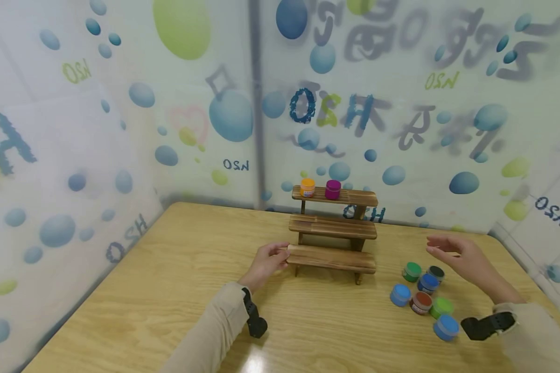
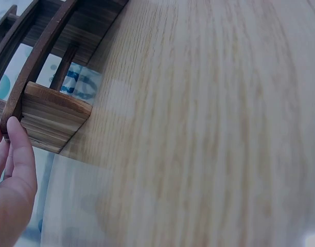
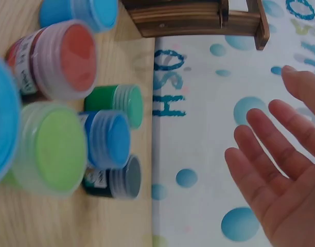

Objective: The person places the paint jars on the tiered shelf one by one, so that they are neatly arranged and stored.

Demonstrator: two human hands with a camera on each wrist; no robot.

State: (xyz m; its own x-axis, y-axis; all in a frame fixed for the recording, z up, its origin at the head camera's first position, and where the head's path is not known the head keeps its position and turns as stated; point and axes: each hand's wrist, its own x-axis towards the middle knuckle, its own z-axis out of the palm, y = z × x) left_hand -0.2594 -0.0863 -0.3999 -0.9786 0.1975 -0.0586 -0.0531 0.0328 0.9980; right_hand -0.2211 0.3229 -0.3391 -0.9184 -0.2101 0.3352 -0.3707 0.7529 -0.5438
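Observation:
A three-step wooden display stand [image 1: 331,257] stands near the back of the table. My left hand [image 1: 267,263] pinches the left end of its lowest step; in the left wrist view, the thumb and fingers of this hand [image 2: 16,190] meet at the step's edge. On the top step are an orange paint jar [image 1: 307,188] and a purple paint jar [image 1: 333,189]. My right hand [image 1: 464,259] hovers beside several lidded paint jars, holding nothing. Among them are a dark green jar [image 3: 116,105], a brown-red jar [image 3: 70,60] and a light green jar [image 3: 52,146].
The loose jars, including a light blue one [image 1: 446,327] nearest me, cluster on the right of the wooden table [image 1: 168,290]. Behind the table hangs a white curtain [image 1: 392,129] printed with bubbles and lettering. Both wrists carry black straps.

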